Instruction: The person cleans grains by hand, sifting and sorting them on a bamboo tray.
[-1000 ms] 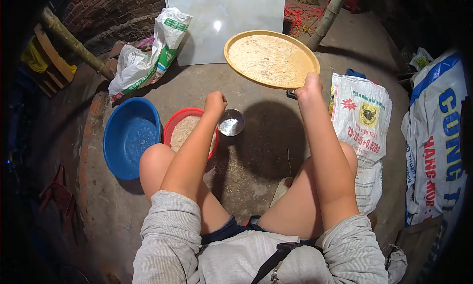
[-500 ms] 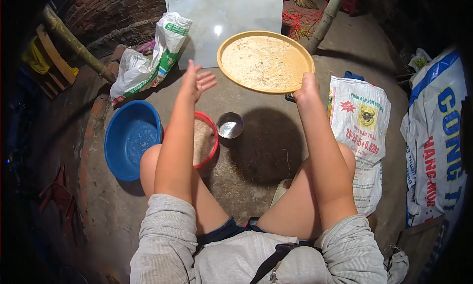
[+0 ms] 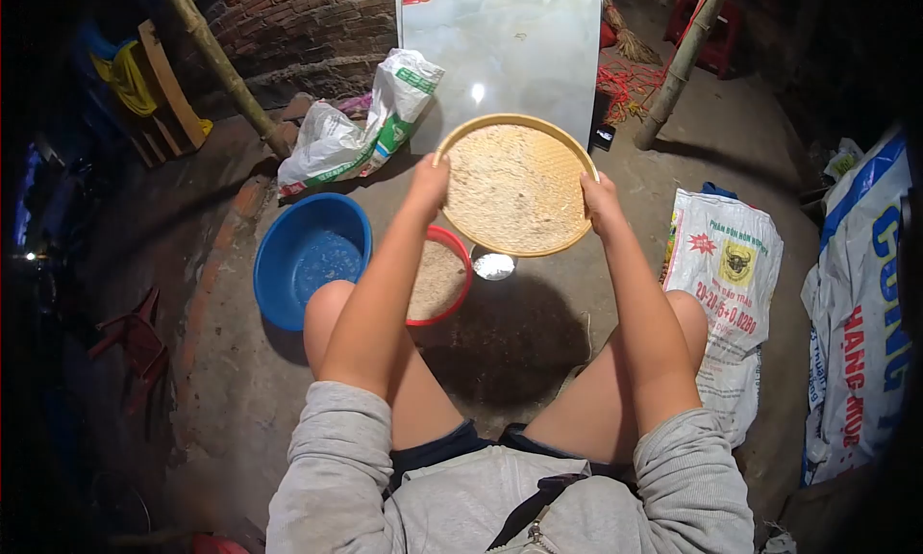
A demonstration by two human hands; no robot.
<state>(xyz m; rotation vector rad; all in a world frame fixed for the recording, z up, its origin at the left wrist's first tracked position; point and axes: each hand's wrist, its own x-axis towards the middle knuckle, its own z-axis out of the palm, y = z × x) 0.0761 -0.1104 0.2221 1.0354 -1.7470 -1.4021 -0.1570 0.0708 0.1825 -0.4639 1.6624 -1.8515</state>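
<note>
A round, yellowish woven winnowing tray [image 3: 567,169] is held up in front of me, with pale grain or husks spread over most of it. My left hand [image 3: 431,184] grips its left rim, and my right hand [image 3: 602,200] is closed on the right rim. Below the tray, partly hidden by my left forearm, a red basin [image 3: 465,283] holds similar pale grain [image 3: 437,277]. Just right of that, a shiny metal bowl [image 3: 495,266] shows partly under the tray's lower edge.
A blue basin [image 3: 308,265] stands at left on the concrete floor. Behind it slumps a white-green sack [image 3: 385,121]. Printed sacks [image 3: 726,294] lie to the right. A pale panel [image 3: 500,49] leans at the back between bamboo poles [image 3: 687,59]. A red object [image 3: 135,342] lies far left.
My left hand, open and off the tray before, has closed on its left rim. The tray is now held by both hands, and the whole view has shifted.
</note>
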